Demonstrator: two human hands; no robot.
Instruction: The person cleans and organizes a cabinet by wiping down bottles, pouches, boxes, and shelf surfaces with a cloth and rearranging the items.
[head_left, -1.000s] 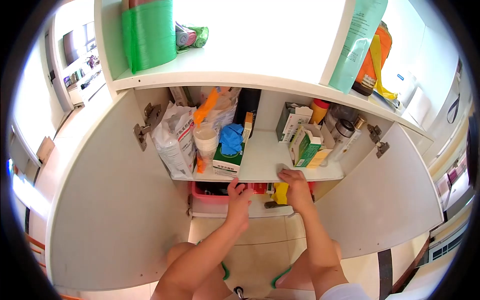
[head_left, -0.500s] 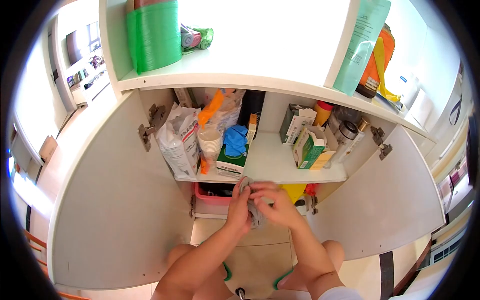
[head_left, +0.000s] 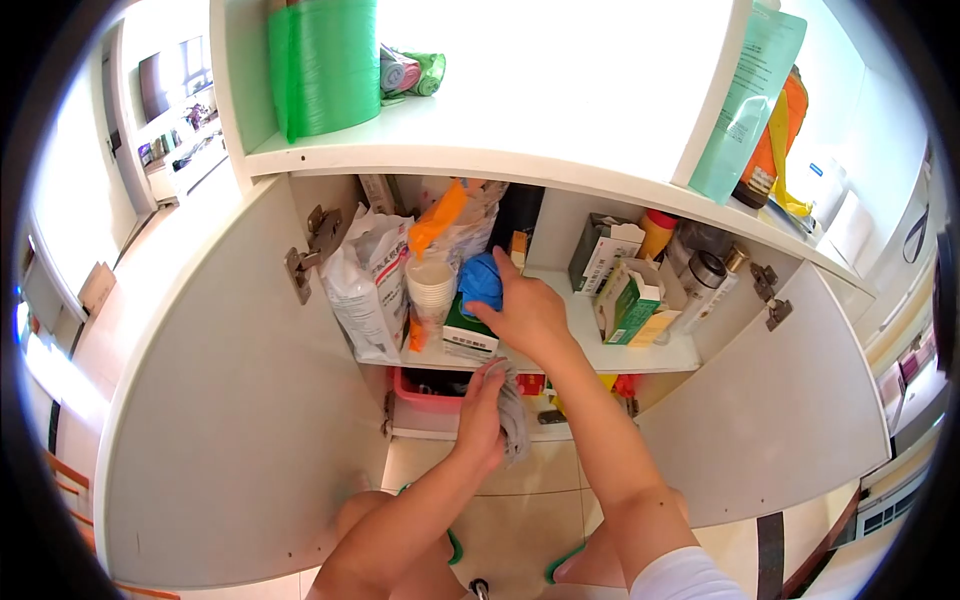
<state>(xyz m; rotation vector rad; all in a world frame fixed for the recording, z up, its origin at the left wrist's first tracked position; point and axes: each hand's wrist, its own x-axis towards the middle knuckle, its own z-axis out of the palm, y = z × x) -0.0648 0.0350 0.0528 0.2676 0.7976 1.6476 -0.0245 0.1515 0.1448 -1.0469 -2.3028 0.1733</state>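
My left hand (head_left: pixel 482 420) is closed around a folded grey cloth (head_left: pixel 513 415) in front of the cabinet's middle shelf. Reaching into the cabinet, my right hand (head_left: pixel 530 312) has its thumb and fingers on either side of a crumpled blue disposable glove (head_left: pixel 480 282). The glove lies on top of a green and white box (head_left: pixel 470 337), and my palm hides part of both. Left of the box stands a stack of paper cups (head_left: pixel 431 290) in a plastic sleeve, with a white printed bag (head_left: pixel 368 295) beside it.
Opened medicine-type boxes (head_left: pixel 630 300) and a clear bottle (head_left: pixel 700 275) stand on the right of the shelf. Two doors, the left door (head_left: pixel 240 400) and the right door (head_left: pixel 770 400), are swung open. A pink bin (head_left: pixel 430 400) sits below. Green film roll (head_left: pixel 325 70) stands above.
My right hand has left the grey cloth and moved up and inward to the blue glove. My left hand keeps the cloth. The view has shifted slightly.
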